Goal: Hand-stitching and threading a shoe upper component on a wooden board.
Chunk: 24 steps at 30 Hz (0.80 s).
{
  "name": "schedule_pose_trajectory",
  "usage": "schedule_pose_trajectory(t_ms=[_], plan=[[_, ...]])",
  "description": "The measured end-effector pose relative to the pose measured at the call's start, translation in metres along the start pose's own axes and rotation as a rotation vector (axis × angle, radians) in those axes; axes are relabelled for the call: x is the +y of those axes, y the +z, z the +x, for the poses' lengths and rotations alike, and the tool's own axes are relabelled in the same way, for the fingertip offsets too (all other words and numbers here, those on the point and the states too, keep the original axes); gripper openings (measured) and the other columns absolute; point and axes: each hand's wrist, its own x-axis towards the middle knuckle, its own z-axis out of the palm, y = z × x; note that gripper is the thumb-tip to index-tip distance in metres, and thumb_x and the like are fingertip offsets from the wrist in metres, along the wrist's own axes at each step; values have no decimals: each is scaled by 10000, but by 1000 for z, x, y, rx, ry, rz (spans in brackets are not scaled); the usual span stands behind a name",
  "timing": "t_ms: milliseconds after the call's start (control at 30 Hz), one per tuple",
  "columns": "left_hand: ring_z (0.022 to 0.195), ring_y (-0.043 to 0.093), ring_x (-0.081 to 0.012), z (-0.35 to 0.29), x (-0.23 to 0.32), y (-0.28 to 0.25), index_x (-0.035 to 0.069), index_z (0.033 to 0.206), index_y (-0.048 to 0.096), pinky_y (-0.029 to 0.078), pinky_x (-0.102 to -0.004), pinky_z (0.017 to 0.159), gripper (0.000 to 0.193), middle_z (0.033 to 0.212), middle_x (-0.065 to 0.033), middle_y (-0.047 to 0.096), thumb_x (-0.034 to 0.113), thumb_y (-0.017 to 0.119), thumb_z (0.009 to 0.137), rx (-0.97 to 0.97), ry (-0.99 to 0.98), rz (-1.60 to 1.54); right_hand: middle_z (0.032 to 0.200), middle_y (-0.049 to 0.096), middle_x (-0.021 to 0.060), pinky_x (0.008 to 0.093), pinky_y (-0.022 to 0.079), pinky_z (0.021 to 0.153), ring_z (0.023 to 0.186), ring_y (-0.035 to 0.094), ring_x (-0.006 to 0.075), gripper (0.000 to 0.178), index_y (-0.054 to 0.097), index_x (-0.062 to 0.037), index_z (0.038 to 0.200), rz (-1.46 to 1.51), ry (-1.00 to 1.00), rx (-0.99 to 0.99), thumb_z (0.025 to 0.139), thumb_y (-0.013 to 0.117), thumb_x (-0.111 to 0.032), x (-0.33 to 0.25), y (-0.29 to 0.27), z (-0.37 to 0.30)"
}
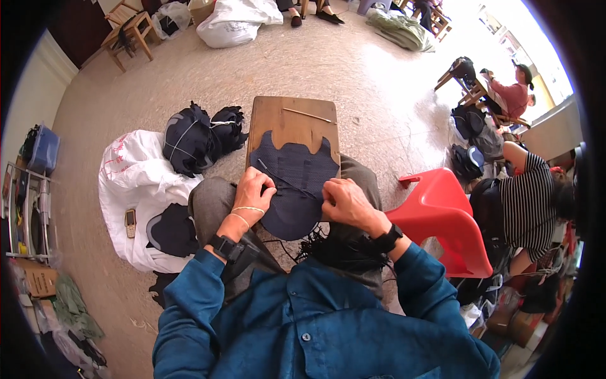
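A blue shirt [309, 309] fills the bottom of my view, nearest the lens, its 2 sleeves running up to the hands. From the left edge, I pick out a metal rack [28, 208] with a blue bin [43, 148] on top. Next, a white sack [117, 183] lies spread on the floor [208, 79], with a phone [130, 223] and a dark cut piece [170, 230] on it; a tied dark bundle [186, 140] sits along its upper right side. The left hand [255, 191], black band at its wrist, has its fingers curled with thumb and forefinger brought together at the left side of a dark fabric piece [293, 161]; I cannot tell whether they pinch its edge or the thin cord [278, 179] lying across it. That piece rests on a wooden surface [264, 120], its rounded end reaching past the near edge, below a slim stick [309, 115]. The right hand [347, 201] is bunched at the piece's right side; its fingertips are hidden, so I cannot tell what it grips. Beyond stand a red stool [435, 205] and, at far right, a person in a striped top [524, 205].
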Motion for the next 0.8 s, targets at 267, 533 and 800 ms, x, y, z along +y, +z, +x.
schedule_pose_trajectory(t_ms=[267,533,800], plan=[[1077,573,-181,-89,61,-3,7,1262,556,505,-322,945,407,1201,-95,527,-2,716,889,299,-403,-375,746,574,163,452,488,665,741,616,376,131,521,-16,802,251,-26,121,771,636,-73,-18,5,10],[1255,562,-235,-114,53,11,-30,1399,421,474,-339,1060,545,1414,-204,501,70,716,952,391,-733,-832,786,605,172,441,512,683,762,644,365,104,545,-10,843,376,52,130,780,627,-23,-21,27,17],[860,706,-205,-104,35,32,58,1096,656,584,-360,847,157,931,-62,712,177,692,1000,36,-1027,-1240,843,660,153,447,537,744,816,673,352,163,637,-21,957,329,83,128,798,609,-38,-16,40,17]])
